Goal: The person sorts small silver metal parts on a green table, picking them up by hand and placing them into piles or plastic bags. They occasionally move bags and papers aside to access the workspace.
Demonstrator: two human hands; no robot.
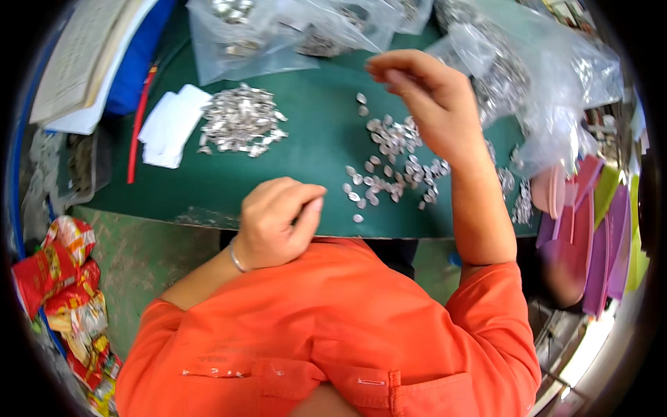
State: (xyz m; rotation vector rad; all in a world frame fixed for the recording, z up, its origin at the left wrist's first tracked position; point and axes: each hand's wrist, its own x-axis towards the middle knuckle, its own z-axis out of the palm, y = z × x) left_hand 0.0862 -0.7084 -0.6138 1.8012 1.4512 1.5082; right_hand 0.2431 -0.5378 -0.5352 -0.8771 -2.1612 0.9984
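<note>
My left hand (281, 221) is at the near edge of the green table, its thumb and fingers curled together. Whatever may be inside its fingers is hidden. Over the far part of the table, my right hand (438, 101) is raised, fingers stretched toward the left and thumb a little apart. Nothing shows in it. Below it, small shiny oval metal pieces (392, 139) lie scattered, with a looser spread of them nearer to me. Left of these is a dense heap of small silvery metal pieces (243, 119).
White paper slips (170, 128) and a red stick (141, 125) lie left of the heap. Clear plastic bags (260, 52) of metal parts line the far side. Colourful plastic strips (597, 229) stand at right. Red packets (59, 271) fill the lower left.
</note>
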